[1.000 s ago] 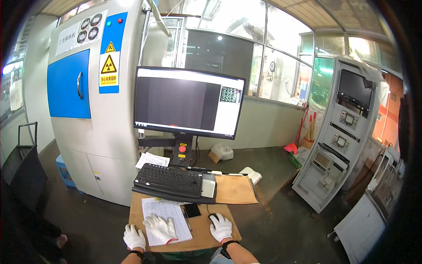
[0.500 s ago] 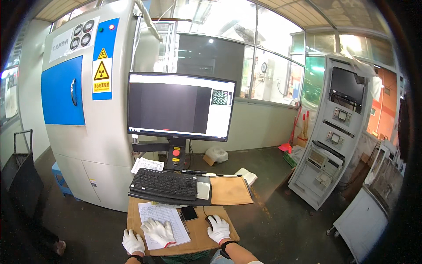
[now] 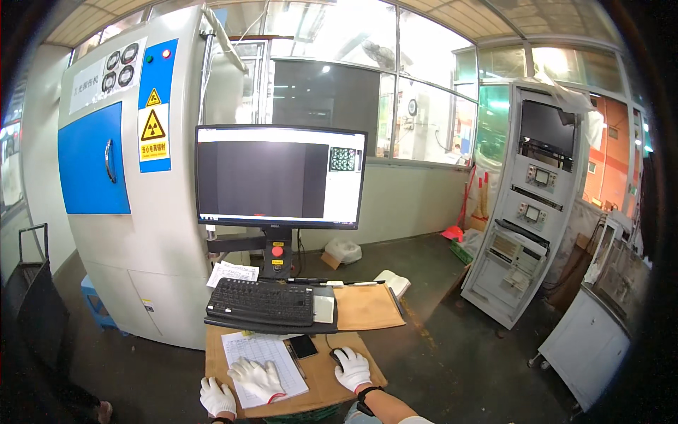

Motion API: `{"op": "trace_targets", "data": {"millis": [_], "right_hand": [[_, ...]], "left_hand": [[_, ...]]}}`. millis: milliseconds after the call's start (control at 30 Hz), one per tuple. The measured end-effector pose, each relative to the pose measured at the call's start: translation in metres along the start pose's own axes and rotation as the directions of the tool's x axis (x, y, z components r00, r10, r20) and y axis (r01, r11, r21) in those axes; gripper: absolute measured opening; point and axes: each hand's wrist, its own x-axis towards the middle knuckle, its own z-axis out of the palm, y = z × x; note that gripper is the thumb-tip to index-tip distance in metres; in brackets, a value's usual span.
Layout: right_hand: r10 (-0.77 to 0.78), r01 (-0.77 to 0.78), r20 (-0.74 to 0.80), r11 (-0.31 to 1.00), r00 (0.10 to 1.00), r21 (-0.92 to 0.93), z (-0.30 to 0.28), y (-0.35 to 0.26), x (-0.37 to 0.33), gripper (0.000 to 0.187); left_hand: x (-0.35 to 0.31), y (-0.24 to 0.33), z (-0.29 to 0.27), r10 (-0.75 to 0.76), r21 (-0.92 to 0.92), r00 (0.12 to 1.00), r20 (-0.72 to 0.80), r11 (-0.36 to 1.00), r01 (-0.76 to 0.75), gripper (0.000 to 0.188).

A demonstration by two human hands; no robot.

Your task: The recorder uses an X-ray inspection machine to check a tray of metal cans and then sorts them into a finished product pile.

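Note:
My right hand (image 3: pixel 352 369), in a white knit glove, rests over a black computer mouse (image 3: pixel 338 355) on the cardboard tabletop (image 3: pixel 321 385). At the tabletop's left edge lies my left hand (image 3: pixel 217 398), gloved too, its fingers stretched out and holding nothing. Between them a loose white glove (image 3: pixel 256 379) with a red cuff edge lies on a printed form sheet (image 3: pixel 288 374). A black phone (image 3: pixel 304 345) is beside the sheet. Beyond it, a black keyboard (image 3: pixel 260 302) sits on a raised tray. The monitor (image 3: pixel 280 177) above shows a mostly dark grey picture and a small thumbnail.
A large pale cabinet with a blue door (image 3: pixel 92 161) and warning signs stands at the left. A red button (image 3: pixel 277 251) is mounted under the monitor. An orange-brown folder (image 3: pixel 369 307) lies right of the keyboard. A grey instrument rack (image 3: pixel 519 233) and a metal cart (image 3: pixel 586 346) stand at the right.
The view has shifted slightly, so the cabinet and monitor sit a little lower and further left. My right hand stays on the mouse, and my left hand stays at the tabletop's edge.

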Motion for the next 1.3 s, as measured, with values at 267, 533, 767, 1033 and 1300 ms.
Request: {"op": "trace_targets", "data": {"millis": [267,533,767,1033,1300], "right_hand": [[-0.04,0.04,-0.021,0.999,0.999,0.008,0.003,0.002,0.004,0.053],[-0.093,0.093,0.0,0.993,0.996,0.073,0.006,0.006,0.0,0.057],[-0.219,0.225,-0.143,0.974,0.965,0.029,0.013,0.006,-0.006,0.055],[-0.23,0.236,-0.102,0.971,0.968,0.049,0.015,0.007,-0.005,0.054],[-0.252,0.26,-0.127,0.964,0.959,0.051,0.015,0.007,-0.005,0.052]], "left_hand": [[-0.002,-0.001,0.003,-0.017,0.003,0.999,-0.029,1.0,0.017,0.044],[-0.005,0.005,-0.008,0.004,0.003,0.999,-0.041,1.0,-0.004,0.035],[-0.006,0.003,-0.01,0.006,-0.008,0.998,-0.07,1.0,-0.006,0.036],[-0.005,0.001,-0.005,-0.015,-0.006,0.999,-0.047,1.0,0.014,0.037],[-0.005,0.002,-0.006,0.004,0.005,0.998,-0.065,1.0,-0.003,0.036]]}}
